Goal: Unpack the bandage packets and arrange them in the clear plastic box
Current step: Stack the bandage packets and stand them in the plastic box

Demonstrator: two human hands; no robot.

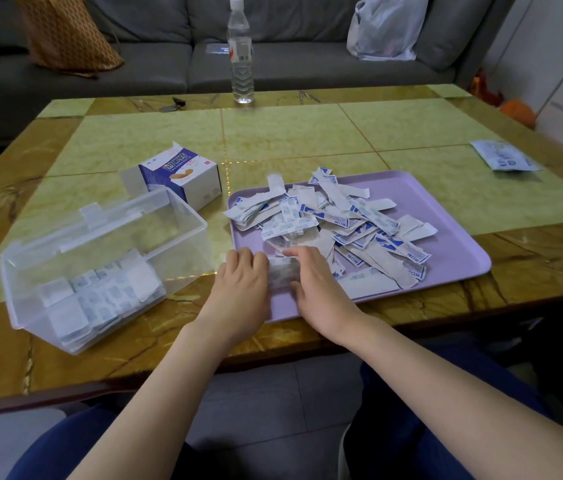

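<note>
1. Now, both hands meet over the near left corner of the purple tray (446, 216). The left hand (243, 271) and the right hand (311, 275) are each curled around a small stack of bandages (283, 273) held between them. The stack is blurred, so its print cannot be read.
2. Behind the hands, a loose pile of packets and torn wrappers (335, 220), white with blue print, covers the middle of the tray.
3. Left of the tray, on the desk (307, 133), stands the clear plastic box (183, 233). Its near end holds rows of bandages (100, 296); the far end shows only the bare bottom.
4. Just behind the box sits an opened blue-and-white carton (186, 178), its flap raised.
5. Well apart at the desk's far edge, a water bottle (240, 53) stands upright.
6. Near the right edge of the desk lies a flat printed packet (505, 157).
7. Beyond the desk is a grey sofa (155, 64) carrying an orange patterned cushion (65, 32) and a white plastic bag (387, 29).
</note>
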